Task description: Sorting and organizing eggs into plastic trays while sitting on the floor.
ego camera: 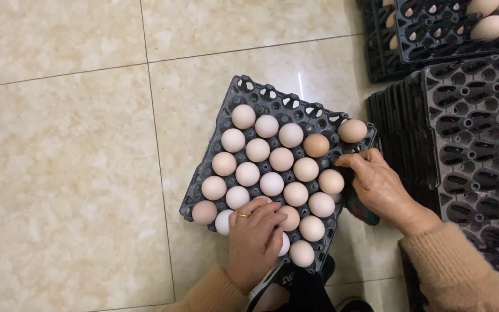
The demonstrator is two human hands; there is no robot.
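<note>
two bare hands worked at a dark egg tray [244, 89] on the tiled floor [64, 173]. left hand [255, 231] lay curled over eggs [272, 184] at the near edge, fingers resting together. right hand [379, 185] pinched the tray's right rim beside a stack of empty trays [475, 133].

Black plastic egg tray [244, 89] flat on the floor, turned askew under your fingers, nearly full of pale and tan eggs [271, 184], your left fingers [267, 216] on its near eggs, your right fingers [356, 160] at its right edge
</note>
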